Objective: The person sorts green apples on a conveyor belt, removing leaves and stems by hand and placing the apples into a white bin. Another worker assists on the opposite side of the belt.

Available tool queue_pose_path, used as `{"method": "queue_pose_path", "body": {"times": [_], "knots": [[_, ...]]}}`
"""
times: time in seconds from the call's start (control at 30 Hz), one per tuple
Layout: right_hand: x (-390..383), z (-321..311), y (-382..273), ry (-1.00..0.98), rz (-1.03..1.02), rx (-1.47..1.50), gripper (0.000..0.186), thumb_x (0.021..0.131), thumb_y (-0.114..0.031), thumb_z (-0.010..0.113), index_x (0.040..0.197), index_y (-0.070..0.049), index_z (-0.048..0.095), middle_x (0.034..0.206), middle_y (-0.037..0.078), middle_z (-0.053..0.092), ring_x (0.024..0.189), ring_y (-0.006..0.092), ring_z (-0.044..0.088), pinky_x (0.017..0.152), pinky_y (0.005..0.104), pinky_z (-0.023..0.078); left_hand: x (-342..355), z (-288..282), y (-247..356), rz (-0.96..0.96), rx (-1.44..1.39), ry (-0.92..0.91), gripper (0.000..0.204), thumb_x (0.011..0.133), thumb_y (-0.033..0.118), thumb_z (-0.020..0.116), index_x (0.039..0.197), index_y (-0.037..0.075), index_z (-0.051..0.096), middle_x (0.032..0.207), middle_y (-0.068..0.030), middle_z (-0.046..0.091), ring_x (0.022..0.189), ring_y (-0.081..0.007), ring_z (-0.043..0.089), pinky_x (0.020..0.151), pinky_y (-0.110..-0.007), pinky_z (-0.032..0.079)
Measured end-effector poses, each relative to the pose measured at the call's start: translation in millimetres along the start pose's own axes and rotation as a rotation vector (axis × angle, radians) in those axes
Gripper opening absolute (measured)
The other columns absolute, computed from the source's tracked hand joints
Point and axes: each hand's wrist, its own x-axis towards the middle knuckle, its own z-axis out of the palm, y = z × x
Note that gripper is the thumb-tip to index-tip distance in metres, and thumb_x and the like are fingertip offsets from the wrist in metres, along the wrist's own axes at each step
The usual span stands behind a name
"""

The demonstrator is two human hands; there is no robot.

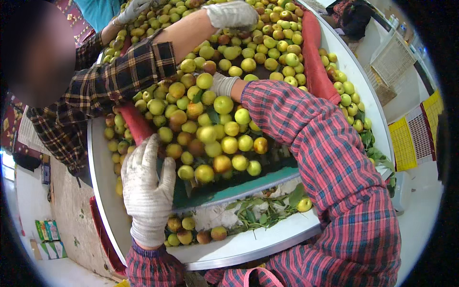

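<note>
My left hand (149,189) wears a white knit glove. Its fingers are stretched out at the left side of the fruit heap, beside the end of a red cloth strip (135,123); nothing shows in its grasp. Green and brown jujubes (223,104) are piled across the sorting table (248,240). Reaching across from the right, my right hand (223,86), also gloved, is among the jujubes near the middle. Its fingers are hidden by fruit, so I cannot see whether they hold anything. Plaid sleeves cover both my forearms.
A co-worker in a dark plaid shirt leans in from the left, one gloved hand (233,15) over the far fruit. Another red strip (315,62) divides off a right-hand channel. Leaves (258,214) and a few jujubes lie in the near trough. Yellow crates (402,143) stand at right.
</note>
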Motion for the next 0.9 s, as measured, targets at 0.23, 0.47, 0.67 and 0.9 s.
{"method": "queue_pose_path", "body": {"times": [0.23,0.47,0.67,0.9], "knots": [[-36.6,-29.7,-90.3,-0.378,-0.373,-0.297,0.031,0.077,-0.034,0.060,0.089,-0.006,0.065,0.090,0.016,0.065,0.084,0.0350,0.062,0.074,0.0436,0.050,-1.6,3.4,-16.2,-0.013,-0.048,0.038,0.038,0.083,0.014,0.066,0.119,0.007,0.060,0.111,-0.0141,0.062,0.104,-0.0309,0.056,0.095,-0.041,0.041],[-80.0,-40.2,-132.5,-0.429,-0.507,-0.232,0.028,0.074,-0.031,0.061,0.075,-0.003,0.063,0.084,0.018,0.064,0.080,0.0350,0.062,0.070,0.0441,0.051,-5.5,5.5,-27.6,-0.041,-0.107,0.067,0.032,0.084,0.017,0.066,0.114,0.007,0.063,0.109,-0.0148,0.064,0.101,-0.0309,0.059,0.091,-0.039,0.045],[-125.5,-87.5,-158.4,-0.652,-0.280,0.120,0.051,0.075,-0.017,0.060,0.124,-0.004,0.052,0.115,0.020,0.056,0.111,0.0375,0.050,0.098,0.0437,0.040,-7.8,4.8,-35.8,-0.048,-0.160,0.064,0.032,0.085,0.021,0.063,0.114,0.006,0.064,0.110,-0.0171,0.064,0.101,-0.0329,0.060,0.090,-0.039,0.046],[-190.8,-130.8,-145.3,-0.786,-0.002,0.158,0.054,0.068,-0.011,0.054,0.121,-0.013,0.062,0.104,0.015,0.068,0.093,0.0248,0.063,0.083,0.0355,0.049,-11.7,7.8,-34.4,-0.067,-0.126,0.064,0.031,0.087,0.025,0.061,0.112,0.007,0.065,0.110,-0.0136,0.065,0.101,-0.0301,0.061,0.089,-0.037,0.047]]}}
